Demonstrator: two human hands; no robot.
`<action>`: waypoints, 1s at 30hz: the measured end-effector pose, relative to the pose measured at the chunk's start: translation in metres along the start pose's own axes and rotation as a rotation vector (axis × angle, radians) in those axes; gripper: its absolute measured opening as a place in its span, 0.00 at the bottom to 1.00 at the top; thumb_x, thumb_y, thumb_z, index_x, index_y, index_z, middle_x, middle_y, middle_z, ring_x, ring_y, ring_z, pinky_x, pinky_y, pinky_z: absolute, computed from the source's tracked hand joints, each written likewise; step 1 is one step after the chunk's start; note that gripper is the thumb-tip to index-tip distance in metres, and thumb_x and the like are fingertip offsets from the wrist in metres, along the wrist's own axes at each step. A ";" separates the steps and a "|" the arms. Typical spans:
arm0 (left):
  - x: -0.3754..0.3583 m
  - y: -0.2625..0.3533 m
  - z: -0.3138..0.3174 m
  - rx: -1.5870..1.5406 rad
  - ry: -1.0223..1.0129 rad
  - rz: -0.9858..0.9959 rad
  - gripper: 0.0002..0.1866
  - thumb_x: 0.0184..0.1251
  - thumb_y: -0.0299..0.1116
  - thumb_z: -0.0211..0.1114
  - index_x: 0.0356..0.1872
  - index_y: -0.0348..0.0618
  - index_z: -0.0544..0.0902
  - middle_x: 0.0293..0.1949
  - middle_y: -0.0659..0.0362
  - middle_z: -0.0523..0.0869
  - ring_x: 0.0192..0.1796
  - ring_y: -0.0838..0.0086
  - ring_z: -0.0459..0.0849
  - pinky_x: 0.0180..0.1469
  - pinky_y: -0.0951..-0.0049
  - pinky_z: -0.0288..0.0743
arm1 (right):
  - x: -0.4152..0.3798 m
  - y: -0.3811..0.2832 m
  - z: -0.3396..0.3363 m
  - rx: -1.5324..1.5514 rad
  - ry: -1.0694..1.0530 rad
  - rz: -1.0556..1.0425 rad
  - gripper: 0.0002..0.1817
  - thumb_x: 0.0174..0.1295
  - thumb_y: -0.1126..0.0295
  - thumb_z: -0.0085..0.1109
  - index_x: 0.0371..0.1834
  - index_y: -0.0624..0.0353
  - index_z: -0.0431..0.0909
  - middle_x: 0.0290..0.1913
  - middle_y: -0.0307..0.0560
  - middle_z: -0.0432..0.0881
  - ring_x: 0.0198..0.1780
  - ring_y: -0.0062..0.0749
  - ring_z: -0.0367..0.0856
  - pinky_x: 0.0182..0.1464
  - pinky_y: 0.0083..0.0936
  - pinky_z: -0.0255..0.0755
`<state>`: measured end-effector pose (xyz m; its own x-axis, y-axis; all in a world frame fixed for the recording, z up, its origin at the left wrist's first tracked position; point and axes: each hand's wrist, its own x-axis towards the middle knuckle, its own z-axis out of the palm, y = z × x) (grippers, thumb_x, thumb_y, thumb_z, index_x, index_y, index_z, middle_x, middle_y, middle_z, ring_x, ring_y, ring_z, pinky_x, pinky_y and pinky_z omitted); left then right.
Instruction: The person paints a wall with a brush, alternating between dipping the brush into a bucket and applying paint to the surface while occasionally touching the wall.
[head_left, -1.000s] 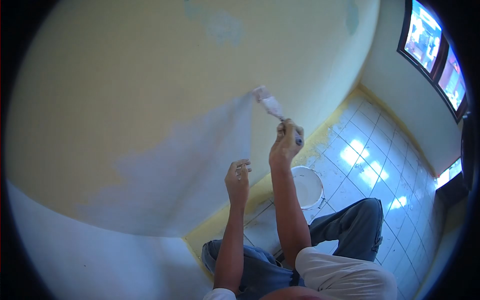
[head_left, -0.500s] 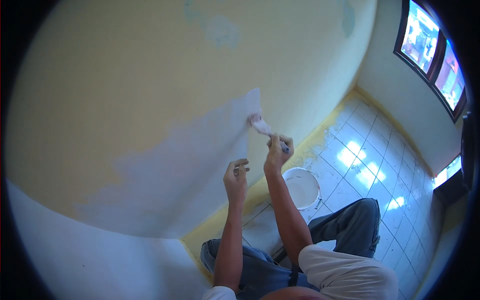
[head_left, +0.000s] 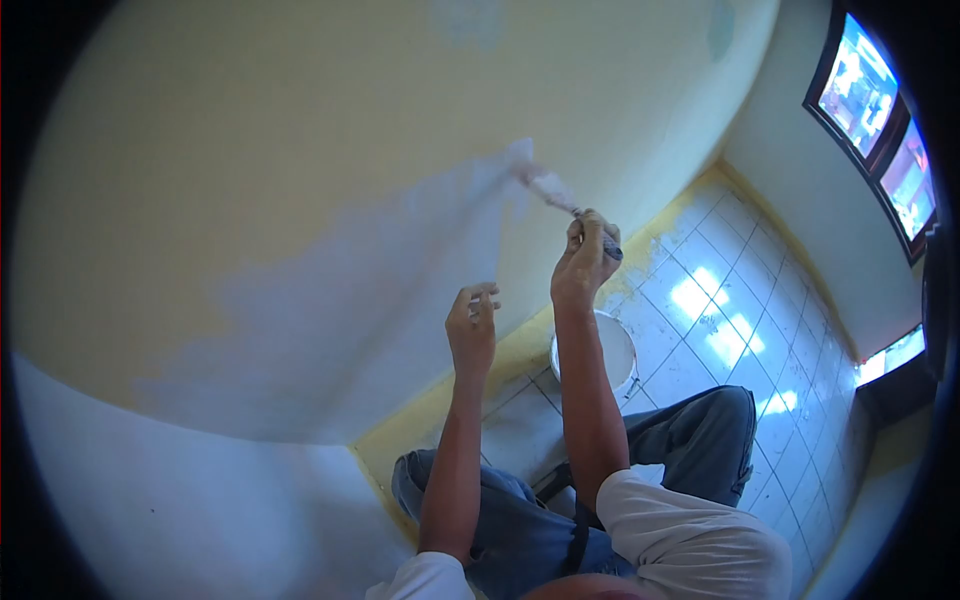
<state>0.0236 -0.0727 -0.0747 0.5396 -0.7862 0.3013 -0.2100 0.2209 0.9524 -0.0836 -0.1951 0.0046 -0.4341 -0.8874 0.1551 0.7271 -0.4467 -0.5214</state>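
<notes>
My right hand (head_left: 588,262) grips the dark handle of a paintbrush (head_left: 550,190). The brush head, coated in white paint and slightly blurred, meets the wall near the upper tip of a whitish painted patch (head_left: 340,270). Around that patch the wall (head_left: 270,130) is pale yellow. Lower and to the left, my left hand (head_left: 471,325) is held up near the wall, empty, its fingers loosely bent and apart. Behind my right forearm stands a white bucket (head_left: 634,362), partly hidden, with whitish contents.
White floor tiles (head_left: 690,345) stretch to the right, with yellow smears along the wall's foot. My bent legs (head_left: 690,440) are below. Dark-framed windows (head_left: 860,75) are at upper right; a white wall (head_left: 150,500) meets the yellow one at lower left.
My right hand and the paintbrush have moved up and to the right, the brush head nearing the patch's upper tip. The view has shifted slightly; my left hand keeps its pose.
</notes>
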 end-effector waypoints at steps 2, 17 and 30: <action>0.001 0.000 0.001 0.025 -0.014 -0.010 0.11 0.82 0.31 0.58 0.52 0.36 0.85 0.48 0.52 0.92 0.43 0.66 0.93 0.47 0.68 0.86 | -0.004 -0.001 -0.007 0.027 -0.010 0.022 0.04 0.67 0.79 0.63 0.39 0.62 0.77 0.32 0.43 0.81 0.32 0.23 0.77 0.35 0.20 0.69; 0.001 -0.001 0.003 -0.004 -0.051 -0.072 0.12 0.81 0.29 0.57 0.52 0.35 0.85 0.49 0.53 0.92 0.44 0.68 0.92 0.50 0.68 0.82 | -0.033 0.031 -0.040 -0.200 0.017 -0.017 0.06 0.66 0.81 0.65 0.38 0.61 0.76 0.30 0.45 0.81 0.28 0.22 0.77 0.34 0.21 0.70; 0.002 -0.003 0.001 0.057 -0.060 -0.028 0.11 0.79 0.29 0.57 0.51 0.35 0.85 0.47 0.52 0.92 0.44 0.65 0.93 0.49 0.66 0.83 | -0.043 0.078 -0.124 -0.578 0.001 -0.003 0.06 0.65 0.79 0.67 0.35 0.62 0.77 0.27 0.45 0.84 0.28 0.23 0.79 0.32 0.22 0.71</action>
<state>0.0244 -0.0749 -0.0766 0.4960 -0.8252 0.2701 -0.2430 0.1667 0.9556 -0.0739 -0.1779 -0.1468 -0.4364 -0.8860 0.1570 0.3170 -0.3147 -0.8947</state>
